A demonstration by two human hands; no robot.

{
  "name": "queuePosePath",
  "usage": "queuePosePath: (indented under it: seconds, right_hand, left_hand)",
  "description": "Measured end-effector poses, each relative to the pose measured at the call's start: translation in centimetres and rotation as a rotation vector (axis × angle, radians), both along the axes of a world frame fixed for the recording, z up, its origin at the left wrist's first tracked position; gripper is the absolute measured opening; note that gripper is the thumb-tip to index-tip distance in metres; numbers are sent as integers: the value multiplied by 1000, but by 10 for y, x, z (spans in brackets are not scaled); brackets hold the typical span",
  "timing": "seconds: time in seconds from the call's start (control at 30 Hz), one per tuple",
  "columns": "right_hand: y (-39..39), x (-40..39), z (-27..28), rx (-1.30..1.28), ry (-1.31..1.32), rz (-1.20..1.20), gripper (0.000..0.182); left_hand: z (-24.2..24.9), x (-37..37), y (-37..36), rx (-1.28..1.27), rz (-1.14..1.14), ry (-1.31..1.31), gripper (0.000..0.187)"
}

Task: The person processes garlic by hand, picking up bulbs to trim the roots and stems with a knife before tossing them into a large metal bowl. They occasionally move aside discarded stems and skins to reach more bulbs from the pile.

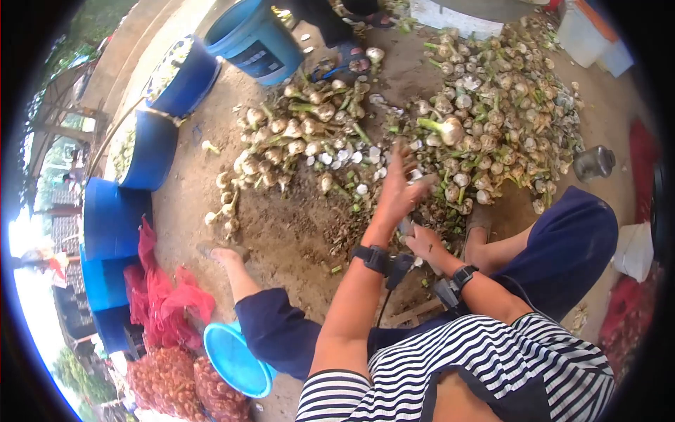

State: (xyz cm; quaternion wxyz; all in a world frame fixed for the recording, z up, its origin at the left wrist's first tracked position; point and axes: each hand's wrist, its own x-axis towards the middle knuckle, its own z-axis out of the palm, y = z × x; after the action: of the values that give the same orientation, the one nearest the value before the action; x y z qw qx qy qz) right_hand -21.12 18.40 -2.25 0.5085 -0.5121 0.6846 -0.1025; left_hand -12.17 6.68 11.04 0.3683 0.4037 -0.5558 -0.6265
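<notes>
Left fingers (403, 159) near bulbs (492, 119); bucket label (258, 58) illegible

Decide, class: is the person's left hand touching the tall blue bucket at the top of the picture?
Apart. The head view shows a wide gap, with garlic bulbs lying between the left hand and the blue bucket.

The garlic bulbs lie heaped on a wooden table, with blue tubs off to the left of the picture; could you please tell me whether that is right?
Not quite: the garlic bulbs lie heaped on the ground, not on a wooden table, as the head view shows; the blue tubs do stand toward the picture's left.
</notes>
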Motion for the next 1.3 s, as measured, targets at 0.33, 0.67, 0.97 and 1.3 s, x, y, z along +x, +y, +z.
queuePosePath:
  seconds: [0.33,0.67,0.97,1.3]
  right_hand:
    - [-6,-8,-20,86,-226,-160,28]
    - [-11,-12,-33,-13,-102,-202,31]
    - [-17,-7,12,-305,-6,-97,29]
    - [2,10,75,-942,103,249,12]
  left_hand:
    - [-226,169,-75,392,529,-1296,66]
    - [-239,119,-66,-182,255,-1132,74]
    - [-133,99,32,184,237,-260,60]
    - [-52,118,111,256,334,-247,36]
